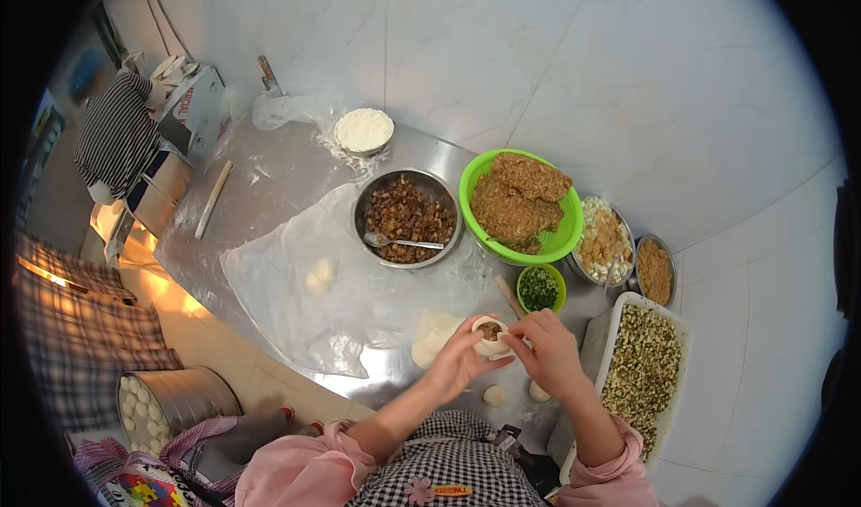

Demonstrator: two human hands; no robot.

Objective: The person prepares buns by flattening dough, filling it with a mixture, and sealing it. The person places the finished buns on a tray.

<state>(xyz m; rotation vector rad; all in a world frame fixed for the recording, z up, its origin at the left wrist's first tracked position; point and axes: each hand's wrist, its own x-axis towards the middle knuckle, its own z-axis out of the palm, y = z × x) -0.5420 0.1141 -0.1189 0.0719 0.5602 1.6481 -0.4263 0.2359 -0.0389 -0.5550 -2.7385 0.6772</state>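
A partly closed bun of white dough (490, 347) with brown filling (490, 331) showing in its open top sits cupped in my left hand (459, 356). The fingertips of my right hand (546, 349) pinch the dough's right rim. Under my hands, a flat round of dough (432, 339) lies on the steel table. Two small dough pieces, one at the left (495, 395) and another at the right (539, 391), rest nearer my body. Beyond my hands stands a steel bowl (358, 221) of chunky brown filling with a metal spoon (410, 243) in it.
A green basket (574, 221) holds minced filling beside a small green bowl (562, 292) of chopped greens. A white tub (681, 372) of filling stands right. Plastic sheeting (269, 285), a rolling pin (214, 199) and a flour bowl (364, 151) lie left. Another person (121, 130) stands far left.
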